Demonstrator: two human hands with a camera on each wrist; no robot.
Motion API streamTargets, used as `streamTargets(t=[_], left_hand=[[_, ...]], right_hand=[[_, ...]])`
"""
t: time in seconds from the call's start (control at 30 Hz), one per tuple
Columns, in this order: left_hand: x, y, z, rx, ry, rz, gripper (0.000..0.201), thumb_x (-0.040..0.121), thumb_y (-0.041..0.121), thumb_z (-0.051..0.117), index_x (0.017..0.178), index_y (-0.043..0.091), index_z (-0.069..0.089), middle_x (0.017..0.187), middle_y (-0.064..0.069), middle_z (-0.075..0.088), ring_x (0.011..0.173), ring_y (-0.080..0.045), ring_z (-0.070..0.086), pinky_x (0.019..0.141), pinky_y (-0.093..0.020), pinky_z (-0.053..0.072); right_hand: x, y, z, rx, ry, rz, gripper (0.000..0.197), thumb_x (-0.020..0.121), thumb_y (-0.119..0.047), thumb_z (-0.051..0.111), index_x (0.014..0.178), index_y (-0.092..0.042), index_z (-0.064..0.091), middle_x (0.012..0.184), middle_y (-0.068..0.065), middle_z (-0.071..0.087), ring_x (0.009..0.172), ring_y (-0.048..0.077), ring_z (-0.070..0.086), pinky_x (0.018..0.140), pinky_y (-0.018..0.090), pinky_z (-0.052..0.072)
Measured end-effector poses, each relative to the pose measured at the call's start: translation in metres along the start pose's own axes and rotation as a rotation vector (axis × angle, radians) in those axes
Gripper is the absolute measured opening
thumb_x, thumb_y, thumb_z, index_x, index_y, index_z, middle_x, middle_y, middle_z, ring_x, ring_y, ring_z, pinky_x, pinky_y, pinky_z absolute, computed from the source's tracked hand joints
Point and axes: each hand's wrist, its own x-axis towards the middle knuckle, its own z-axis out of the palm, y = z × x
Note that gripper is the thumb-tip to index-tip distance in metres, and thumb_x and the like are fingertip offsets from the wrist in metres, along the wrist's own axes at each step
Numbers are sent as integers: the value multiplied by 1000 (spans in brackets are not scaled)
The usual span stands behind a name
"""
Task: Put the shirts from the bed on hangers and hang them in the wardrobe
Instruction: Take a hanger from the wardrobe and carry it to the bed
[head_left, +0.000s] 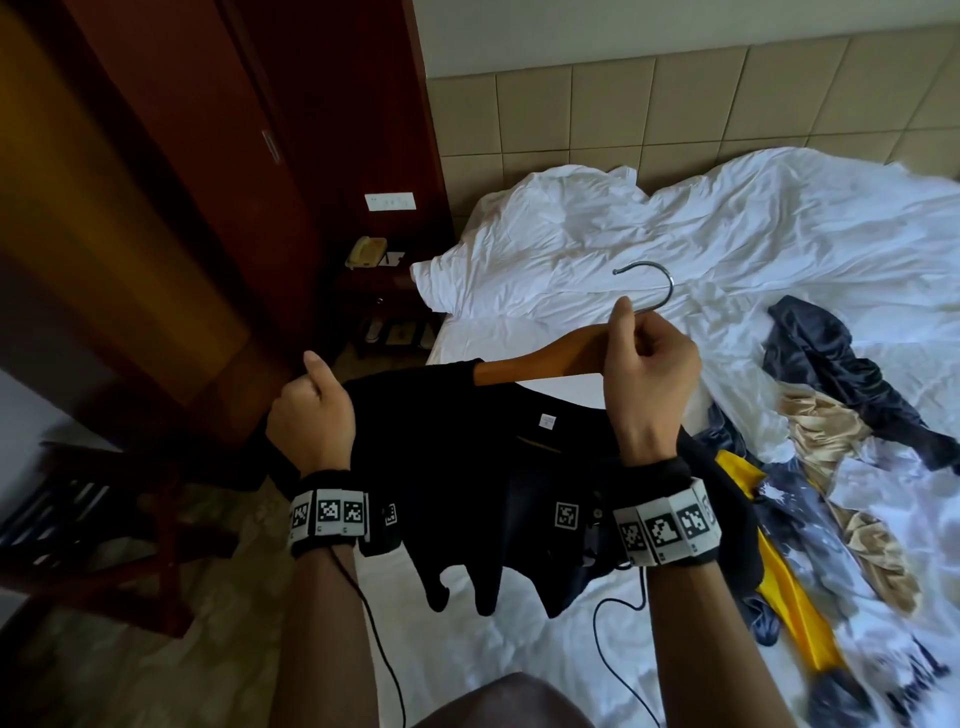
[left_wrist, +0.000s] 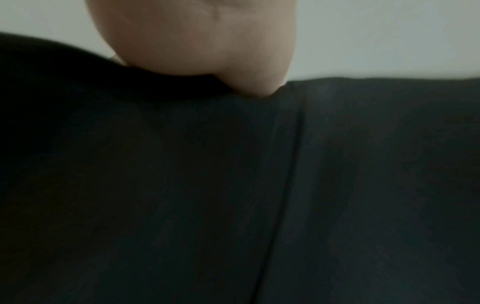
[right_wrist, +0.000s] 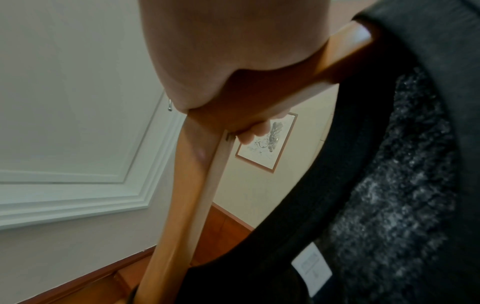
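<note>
Head view, room: dark wooden wardrobe (head_left: 171, 171) is standing left of the bed (head_left: 519, 649), with a crumpled white duvet (head_left: 701, 234) lying toward the bed's head end.
Head view, right hand (head_left: 649, 374): fingers are curling around the middle of a wooden hanger (head_left: 540, 358) just below its metal hook (head_left: 649, 286), holding it above the bed's left edge.
Head view, left hand (head_left: 314, 415): fingers are closing on one shoulder of a black shirt (head_left: 483, 483), thumb sticking up.
Head view, shirt: it is hanging between both hands, one hanger arm running into its neck opening.
Head view, other clothes (head_left: 831, 467): dark, beige, yellow and patterned pieces are lying heaped along the bed's right side.
Left wrist view: the left hand (left_wrist: 197, 41) is showing its heel pressing into the black shirt (left_wrist: 233, 185); fingers are hidden here.
Right wrist view: the right hand (right_wrist: 207, 61) is gripping the wooden hanger (right_wrist: 192, 195), fingertips (right_wrist: 257, 131) wrapping around it, the black shirt (right_wrist: 389, 185) draping on the right.
</note>
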Motion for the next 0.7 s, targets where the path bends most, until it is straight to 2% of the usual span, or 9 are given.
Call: streamTargets(t=[0.07, 0.13, 0.2, 0.27, 0.37, 0.47, 0.53, 0.63, 0.7], left_hand=[[2, 4, 1, -37, 8, 16, 65, 111, 40, 26, 67, 14, 66, 65, 0, 62, 67, -24, 59, 73, -38, 45], [1, 10, 1, -68, 11, 89, 61, 109, 42, 24, 80, 20, 73, 80, 1, 72, 87, -23, 66, 85, -39, 49], [-5, 25, 3, -77, -43, 177, 56, 109, 45, 24, 92, 24, 74, 92, 4, 73, 95, -17, 65, 84, -33, 45], [-13, 42, 9, -116, -207, 271, 59, 108, 54, 22, 90, 29, 73, 92, 10, 73, 90, -11, 68, 78, -31, 47], [-26, 55, 19, -80, -451, 312, 71, 108, 57, 22, 78, 21, 76, 77, 7, 73, 77, -10, 69, 75, -31, 52], [-29, 44, 22, 61, -440, 261, 81, 108, 58, 21, 74, 6, 72, 71, -6, 69, 70, -20, 66, 76, -44, 55], [-28, 33, 23, 56, -409, 215, 81, 109, 55, 22, 69, 4, 70, 67, -9, 67, 67, -23, 65, 76, -47, 54], [-28, 32, 22, 76, -382, 248, 80, 110, 52, 21, 70, 5, 72, 65, -8, 68, 68, -24, 66, 75, -43, 52], [-33, 45, 16, 68, -403, 310, 75, 110, 52, 22, 78, 13, 77, 72, -3, 71, 73, -19, 67, 73, -34, 47]], right_hand=[[-1, 3, 2, -4, -13, -13, 51, 105, -36, 60, 59, -15, 54, 52, -6, 52, 53, 5, 46, 57, 23, 35], [-1, 6, 2, -17, -38, -15, 50, 104, -39, 61, 64, -9, 59, 56, -2, 56, 56, 7, 50, 59, 26, 39], [-2, 6, 4, -36, -72, -6, 50, 103, -42, 61, 66, -9, 60, 56, -4, 56, 56, 6, 50, 60, 25, 39], [-6, 4, 7, -57, -100, -8, 51, 103, -43, 62, 65, -10, 59, 55, -6, 53, 55, 6, 49, 58, 20, 36], [-10, 1, 10, -72, -113, -26, 51, 103, -44, 62, 64, -11, 58, 54, -6, 52, 54, 6, 49, 57, 16, 34], [-7, 6, 4, -59, -92, -24, 53, 103, -46, 62, 65, -9, 58, 56, -3, 54, 55, 7, 48, 59, 23, 37], [-3, 10, -2, -47, -88, -14, 55, 103, -47, 61, 65, -8, 58, 57, 0, 54, 56, 8, 48, 60, 27, 38], [1, 13, -5, -33, -114, -3, 54, 103, -47, 62, 65, -9, 58, 55, -5, 53, 56, 8, 48, 60, 29, 39], [1, 14, -4, -36, -135, -1, 54, 103, -48, 61, 66, -9, 59, 56, -6, 54, 58, 9, 50, 61, 32, 42]])
